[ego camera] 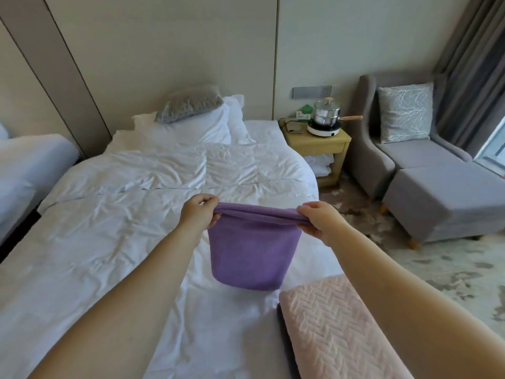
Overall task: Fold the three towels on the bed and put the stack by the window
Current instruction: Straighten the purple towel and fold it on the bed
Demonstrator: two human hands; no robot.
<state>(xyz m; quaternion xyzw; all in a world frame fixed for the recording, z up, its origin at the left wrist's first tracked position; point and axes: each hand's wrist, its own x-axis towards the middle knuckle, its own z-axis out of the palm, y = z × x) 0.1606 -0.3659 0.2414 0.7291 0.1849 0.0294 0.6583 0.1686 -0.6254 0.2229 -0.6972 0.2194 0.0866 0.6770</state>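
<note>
Lying nearest: a folded pink towel (341, 329) sits flat at the near right corner of the bed (109, 242), under my right forearm. A dark edge shows beneath its left side, and I cannot tell what it is.
Left hand (198, 216): fingers curled, pinching the left end of the purple towel's top edge.
Right hand (321, 220): fingers curled, pinching the right end of that same edge.
Purple towel (251, 255): doubled over, it hangs just beyond the pink towel. Its held edge runs left to right, and I cannot tell whether its bottom fold touches the sheet.
Key relation: the purple towel hangs level and centred between my hands. The pink towel is nearer and to the right, on my right hand's side.
Step, as I judge it: one more fold, then lay it on the pink towel.
Window (492, 143): far right, beyond the grey footstool (442, 198) and well apart from the bed.
</note>
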